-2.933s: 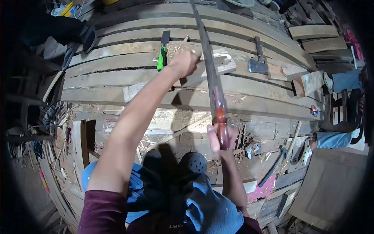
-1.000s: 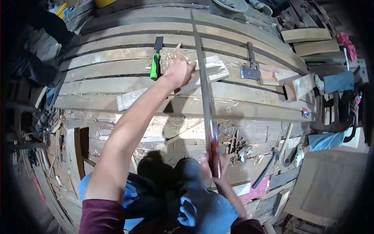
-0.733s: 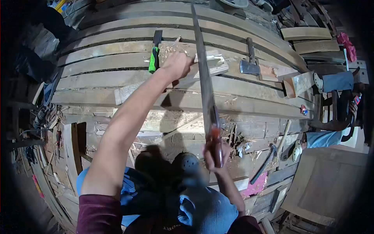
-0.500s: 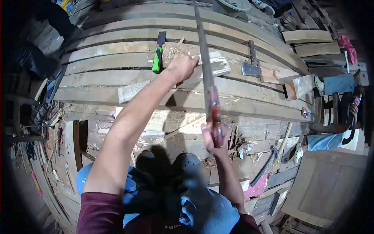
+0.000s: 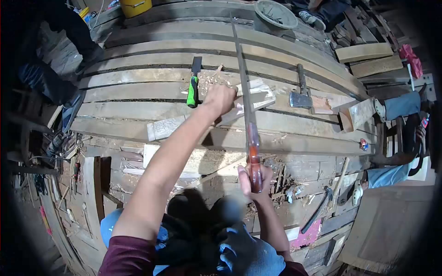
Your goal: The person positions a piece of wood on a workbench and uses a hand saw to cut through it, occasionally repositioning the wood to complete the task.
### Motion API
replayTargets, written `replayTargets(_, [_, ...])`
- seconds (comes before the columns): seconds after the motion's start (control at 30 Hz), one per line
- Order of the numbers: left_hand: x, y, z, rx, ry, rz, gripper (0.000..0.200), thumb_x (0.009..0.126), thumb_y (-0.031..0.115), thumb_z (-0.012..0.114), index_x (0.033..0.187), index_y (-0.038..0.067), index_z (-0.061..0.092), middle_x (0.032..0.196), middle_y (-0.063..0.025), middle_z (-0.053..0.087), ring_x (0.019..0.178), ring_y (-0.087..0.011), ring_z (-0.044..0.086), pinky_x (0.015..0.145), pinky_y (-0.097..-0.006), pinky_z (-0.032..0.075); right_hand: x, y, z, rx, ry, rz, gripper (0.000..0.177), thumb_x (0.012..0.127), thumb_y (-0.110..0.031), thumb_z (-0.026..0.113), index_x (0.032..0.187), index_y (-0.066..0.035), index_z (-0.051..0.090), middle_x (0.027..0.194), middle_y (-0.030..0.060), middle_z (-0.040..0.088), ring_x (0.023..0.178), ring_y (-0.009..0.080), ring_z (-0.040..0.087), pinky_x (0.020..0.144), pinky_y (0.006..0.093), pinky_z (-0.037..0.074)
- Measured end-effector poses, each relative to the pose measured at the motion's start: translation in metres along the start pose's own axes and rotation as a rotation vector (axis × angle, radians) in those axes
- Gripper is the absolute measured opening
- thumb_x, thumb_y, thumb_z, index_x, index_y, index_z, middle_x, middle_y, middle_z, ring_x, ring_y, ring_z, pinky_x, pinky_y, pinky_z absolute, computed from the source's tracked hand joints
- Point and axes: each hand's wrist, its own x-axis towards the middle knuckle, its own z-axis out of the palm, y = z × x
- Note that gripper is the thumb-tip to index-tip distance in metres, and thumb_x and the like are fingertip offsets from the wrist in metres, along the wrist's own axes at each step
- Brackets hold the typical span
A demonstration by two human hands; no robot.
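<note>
My left hand point(image 5: 220, 98) is closed on a piece of pale wood point(image 5: 166, 128) that lies at a slant across the slats, pressing it down. Gripped in my right hand point(image 5: 252, 182) is the reddish-brown handle of a handsaw point(image 5: 244, 83). Its long blade points away from me, seen nearly edge-on, and crosses over the wood just right of my left hand. A chisel with a green and black handle point(image 5: 193, 89) rests to the left of that hand, beside wood shavings point(image 5: 212, 79). Right of the saw lies a hatchet point(image 5: 300, 98).
Long wooden slats point(image 5: 152, 62) form the platform. A grey bucket point(image 5: 275, 18) and a yellow bucket point(image 5: 136, 7) stand at the back. People's legs show at the left point(image 5: 76, 41) and right point(image 5: 389, 177). A hammer point(image 5: 317, 209) lies lower right, near scraps.
The view has tilted up, so things sit lower and more of both buckets shows. My hands and the saw keep nearly the same places relative to the wood.
</note>
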Motion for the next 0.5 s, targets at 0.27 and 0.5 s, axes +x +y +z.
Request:
replayTargets(0.27, [-0.001, 0.029, -0.02, 0.16, -0.153, -0.153, 0.015, 0.079, 0.011, 0.06, 0.089, 0.008, 0.072, 0.091, -0.0147, 0.07, 0.089, -0.0287, 0.068, 0.075, -0.0382, 0.055, -0.007, -0.009, 0.001, -0.073, 0.017, 0.036, 0.039, 0.075, -0.004, 0.065, 0.048, -0.011, 0.038, 0.046, -0.0054, 0.039, 0.041, 0.0042, 0.033, 0.04, 0.0233, 0.025])
replayTargets(0.5, [0.003, 0.023, -0.018, 0.154, -0.158, -0.086, 0.016, 0.08, 0.01, 0.059, 0.091, 0.009, 0.072, 0.095, -0.0142, 0.07, 0.09, -0.0275, 0.068, 0.077, -0.0381, 0.055, -0.005, -0.004, 0.005, 0.016, 0.048, 0.106, 0.037, 0.077, -0.003, 0.064, 0.05, -0.01, 0.04, 0.048, -0.0056, 0.041, 0.042, 0.0044, 0.036, 0.041, 0.024, 0.027])
